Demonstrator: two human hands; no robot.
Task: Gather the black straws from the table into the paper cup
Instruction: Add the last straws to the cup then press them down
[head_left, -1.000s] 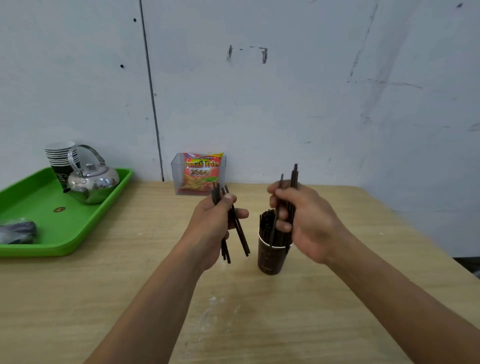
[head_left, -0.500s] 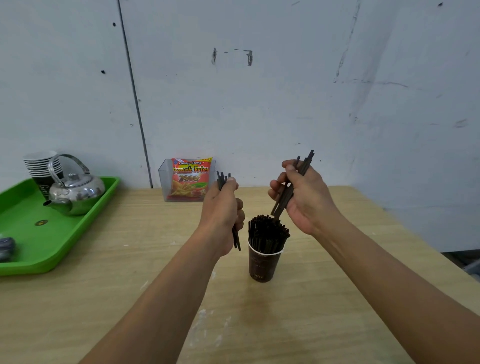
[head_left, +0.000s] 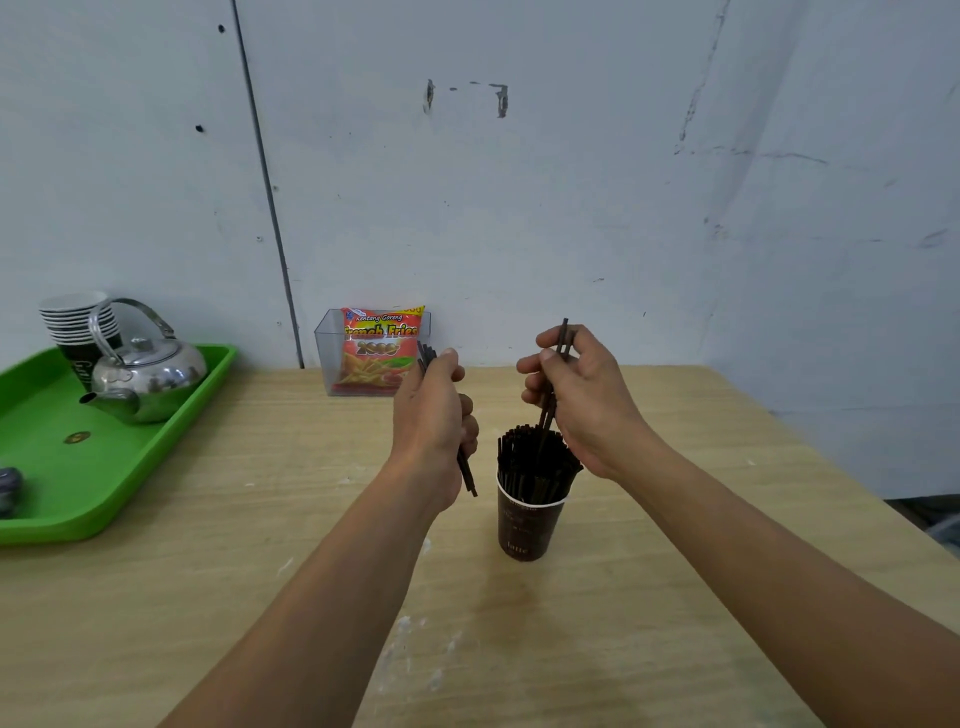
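Standing upright near the middle of the desk (head_left: 519, 649), the paper cup (head_left: 527, 525) is packed with black straws (head_left: 535, 462) that rise above its rim. No loose straws show on the desk around it. Just behind the cup and above it, the right hand (head_left: 587, 395) pinches a few straws (head_left: 563, 335) between thumb and fingers, their lower ends reaching down among the packed tops. To the left, apart from the cup, the left hand (head_left: 431, 421) is curled round its own small bundle (head_left: 467, 475), which pokes out above and below the fist.

The main risk, as I judge it, is crowding. The cup looks so full that the new straws may catch on the tops of the others instead of sliding between them, then bend or spring out onto the desk. Neither hand steadies the cup, and it looks light and top-heavy, so a sideways push could tip it and spill the lot.

Further back, a snack packet (head_left: 382, 345) in a clear box (head_left: 324, 353) and a green tray (head_left: 104, 499) with a kettle (head_left: 150, 374) and stacked cups (head_left: 78, 317) stand well apart, near the wall.
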